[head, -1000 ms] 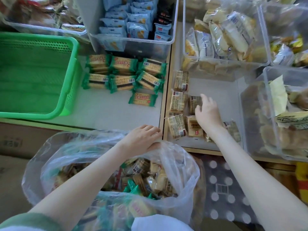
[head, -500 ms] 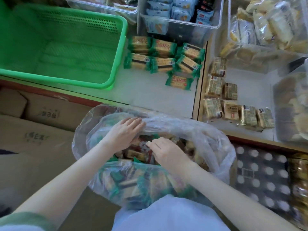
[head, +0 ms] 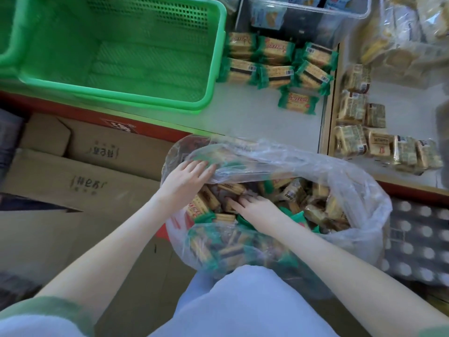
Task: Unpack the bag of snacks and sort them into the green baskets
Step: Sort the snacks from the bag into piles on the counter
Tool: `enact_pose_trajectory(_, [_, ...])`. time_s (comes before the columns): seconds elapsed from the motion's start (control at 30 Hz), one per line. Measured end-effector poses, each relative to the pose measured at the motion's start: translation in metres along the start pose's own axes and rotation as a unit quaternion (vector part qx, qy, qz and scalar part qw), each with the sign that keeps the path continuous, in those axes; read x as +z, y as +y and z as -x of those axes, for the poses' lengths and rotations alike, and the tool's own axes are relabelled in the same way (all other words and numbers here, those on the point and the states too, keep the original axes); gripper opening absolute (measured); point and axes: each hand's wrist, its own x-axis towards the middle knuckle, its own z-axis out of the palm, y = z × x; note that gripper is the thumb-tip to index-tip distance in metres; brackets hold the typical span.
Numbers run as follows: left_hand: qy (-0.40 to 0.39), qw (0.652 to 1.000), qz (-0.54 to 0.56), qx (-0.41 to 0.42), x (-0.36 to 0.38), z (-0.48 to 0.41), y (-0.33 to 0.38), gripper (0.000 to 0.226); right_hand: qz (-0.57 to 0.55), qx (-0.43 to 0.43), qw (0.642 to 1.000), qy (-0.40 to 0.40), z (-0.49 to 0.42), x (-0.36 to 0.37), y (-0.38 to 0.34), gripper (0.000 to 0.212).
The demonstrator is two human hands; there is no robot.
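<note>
1. pale blue cloth [head: 243,302] fills the bottom of the view and covers the near foot of the clear plastic bag [head: 359,215]; what the bag stands on is hidden.
2. the bag sits just before the worktop [head: 243,120] edge, mouth upward, the mouth's long axis running left to right. the snack packets [head: 294,190] in it lie jumbled, pointing every way.
3. the right grip [head: 255,207] is down inside the bag, fingertips buried among packets; whether it grasps one i cannot tell.
4. the left grip [head: 187,178] lies released, fingers fairly straight on the bag's far-left rim.
5. cardboard boxes [head: 85,171] lie left of the bag, their print blurred.
6. on the worktop, green packets [head: 274,51] lie loose between the green basket [head: 220,45], its ribbed floor in plain view, and smeared brown packets [head: 352,109].
7. farthest, a clear bin [head: 315,25], cut off by the top edge, holds blue packets [head: 267,17].
</note>
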Motion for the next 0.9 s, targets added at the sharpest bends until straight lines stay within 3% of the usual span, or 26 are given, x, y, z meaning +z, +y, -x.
enact_pose_trajectory(0.1, [0.001,0.999,0.033,0.012,-0.002,0.002,0.0,0.061,0.012,-0.009,0.995,0.099,-0.001,0.004,0.002,0.059])
enact_pose_trajectory(0.2, [0.013,0.997,0.067,0.021,-0.007,-0.005,0.0,0.053,0.002,-0.032,0.988,0.152,0.006,-0.006,0.01,0.063])
enact_pose_trajectory(0.37, [0.059,0.995,0.078,0.035,-0.028,-0.054,0.015,0.014,-0.046,-0.04,0.971,0.231,0.043,-0.045,0.044,0.06])
enact_pose_trajectory(0.43, [0.078,0.992,0.092,0.041,-0.037,-0.083,0.026,0.026,-0.128,0.003,0.954,0.271,0.064,-0.061,0.065,0.06])
enact_pose_trajectory(0.5, [0.09,0.989,0.107,0.051,-0.045,-0.116,0.04,0.03,-0.247,0.095,0.906,0.331,0.083,-0.078,0.088,0.057])
enact_pose_trajectory(0.6, [0.098,0.987,0.113,0.061,-0.052,-0.171,0.063,0.035,-0.372,0.267,0.789,0.41,0.102,-0.093,0.134,0.054])
enact_pose_trajectory(0.77, [0.064,0.986,0.136,0.067,-0.037,-0.25,0.104,0.029,-0.463,0.478,0.616,0.42,0.112,-0.09,0.238,0.05])
enact_pose_trajectory(0.83, [0.053,0.986,0.137,0.083,-0.022,-0.273,0.118,0.028,-0.479,0.519,0.585,0.398,0.112,-0.078,0.275,0.049])
enact_pose_trajectory(0.9, [0.041,0.986,0.131,0.094,-0.009,-0.29,0.128,0.028,-0.488,0.542,0.581,0.361,0.107,-0.065,0.305,0.048])
